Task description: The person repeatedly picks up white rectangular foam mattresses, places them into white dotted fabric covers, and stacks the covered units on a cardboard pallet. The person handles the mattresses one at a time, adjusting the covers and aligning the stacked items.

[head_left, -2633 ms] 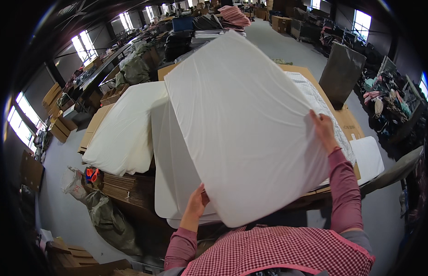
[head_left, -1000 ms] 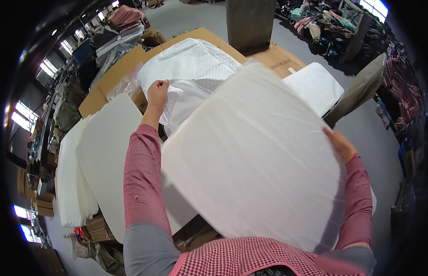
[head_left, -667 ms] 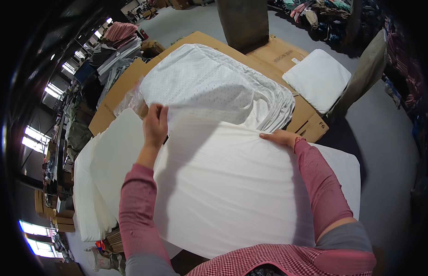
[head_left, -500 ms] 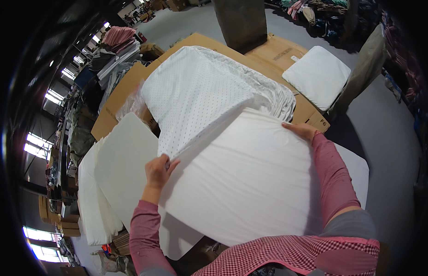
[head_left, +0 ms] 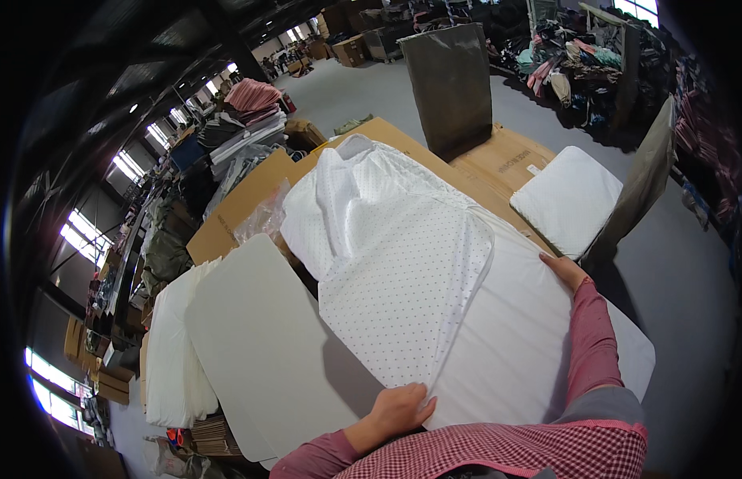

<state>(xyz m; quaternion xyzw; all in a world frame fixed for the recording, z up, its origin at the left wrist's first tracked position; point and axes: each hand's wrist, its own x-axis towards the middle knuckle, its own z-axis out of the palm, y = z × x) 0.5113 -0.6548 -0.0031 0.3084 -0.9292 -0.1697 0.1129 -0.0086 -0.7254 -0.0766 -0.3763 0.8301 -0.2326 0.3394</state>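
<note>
A white cloth with small dots (head_left: 395, 295) is folded over part of a plain white cloth-covered pad (head_left: 502, 343) in front of me. Close to my apron, my left hand (head_left: 401, 409) pinches the near edge of the dotted cloth. My right hand (head_left: 565, 270) grips the far right edge of the plain pad, its fingertips at the rim and the thumb side partly hidden. Toward the far side, the dotted cloth bunches into loose folds. Left of it lies a smooth, pale board with rounded corners (head_left: 251, 335).
A stack of white padding (head_left: 175, 351) sits at the left. Behind the cloth are cardboard sheets (head_left: 419, 148) and a clear plastic bag (head_left: 263, 215). A square white pad (head_left: 566, 199) lies at the right, between dark upright panels (head_left: 449, 88). Heaped fabric lines both sides.
My left hand has drawn the dotted cloth toward me and to the right, covering more of the plain pad. My right hand stays at the pad's edge; the view has tilted up.
</note>
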